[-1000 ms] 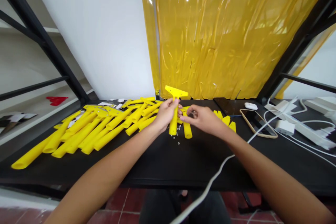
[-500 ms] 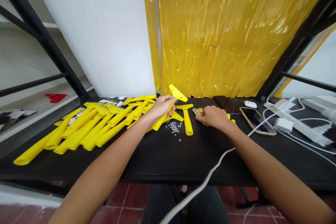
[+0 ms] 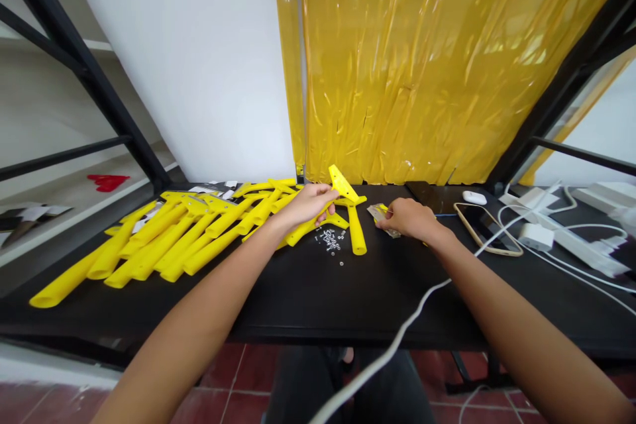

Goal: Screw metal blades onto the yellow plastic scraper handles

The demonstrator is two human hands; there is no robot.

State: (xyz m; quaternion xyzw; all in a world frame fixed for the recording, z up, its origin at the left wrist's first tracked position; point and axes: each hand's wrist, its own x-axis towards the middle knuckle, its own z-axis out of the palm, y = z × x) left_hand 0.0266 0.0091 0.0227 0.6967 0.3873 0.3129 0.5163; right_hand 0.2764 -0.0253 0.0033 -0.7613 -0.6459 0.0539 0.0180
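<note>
The yellow plastic scraper with a flat wide head [image 3: 325,209] lies slanted in the closed left hand [image 3: 309,203], head up and to the right. The right hand [image 3: 408,218] pinches a small metal blade [image 3: 378,212] on the black table [image 3: 308,298], just right of it.

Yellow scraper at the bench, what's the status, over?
Left hand gripping yellow scraper, head tilted up. Right hand on small flat piece. Loose screws between.
</note>
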